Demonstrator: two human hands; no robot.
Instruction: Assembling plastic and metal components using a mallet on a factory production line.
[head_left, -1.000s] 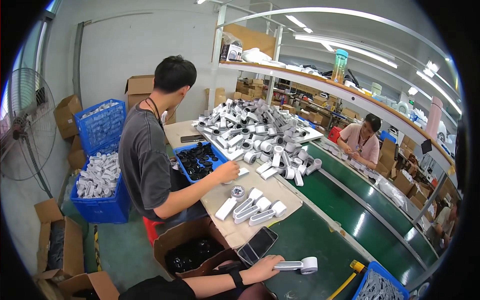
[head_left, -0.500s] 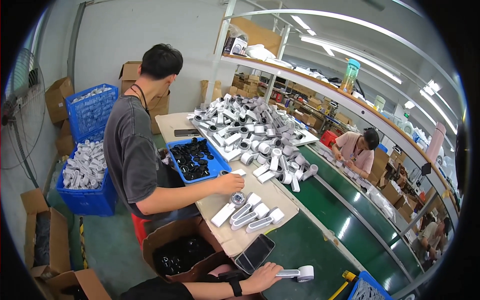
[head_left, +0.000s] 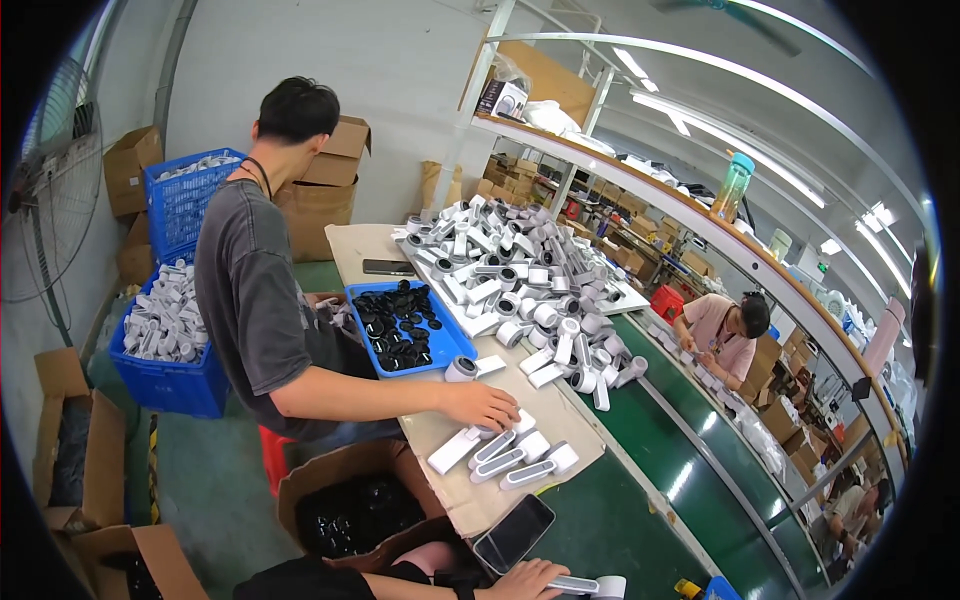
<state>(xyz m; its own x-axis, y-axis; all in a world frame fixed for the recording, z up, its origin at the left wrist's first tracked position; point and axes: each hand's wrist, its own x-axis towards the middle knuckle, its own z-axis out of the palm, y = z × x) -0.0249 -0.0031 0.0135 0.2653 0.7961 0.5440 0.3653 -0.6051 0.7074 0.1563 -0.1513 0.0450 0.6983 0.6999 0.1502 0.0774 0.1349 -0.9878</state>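
Low in the view, my left hand [head_left: 525, 580] is closed on the grey-and-white handle of a white handheld device [head_left: 609, 587] with a round head. The device lies level over the green surface, its lower part cut off by the picture's edge. Just behind that hand a dark-screened phone [head_left: 514, 535] rests across the edge of the cardboard-covered table. Beyond the phone, several similar white devices [head_left: 527, 473] lie side by side in a row. A co-worker's hand [head_left: 482, 404] reaches onto the far end of this row. My right hand is out of view.
A blue tray [head_left: 440, 352] of black round parts sits beside a large heap of white devices [head_left: 520, 262]. A cardboard box [head_left: 290, 500] of dark parts stands left of the table. The co-worker [head_left: 262, 260] sits at left; a green conveyor [head_left: 690, 440] runs along the right.
The view has shifted, so my left hand and its device appear lower. The co-worker's hand has moved right and toward me, onto the row of devices.
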